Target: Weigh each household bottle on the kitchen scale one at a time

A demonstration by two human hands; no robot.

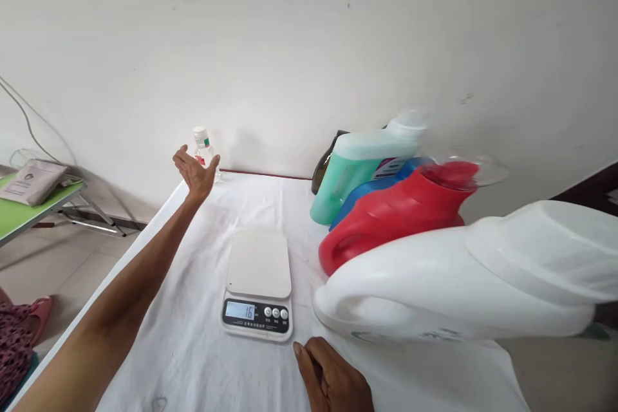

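My left hand [196, 170] is stretched out to the back left of the table, thumb and fingers spread wide. Just behind it stands a small clear bottle [200, 136] with a white cap and a red and green label, partly hidden by the hand. I cannot tell whether they touch. My right hand [335, 378] rests on the cloth at the near edge, fingers curled in and nothing visible in them. Between the hands lies a white digital kitchen scale [259, 265], its pan bare and its display [240, 311] seeming to read 16.
Along the right stand a large white jug [410, 270], a red jug [386, 219], a blue container [355, 199], a green detergent bottle [357, 174] and a dark bottle [319, 174]. White cloth [183, 347] covers the table. A green side table [29, 212] holds a beige pouch [33, 181].
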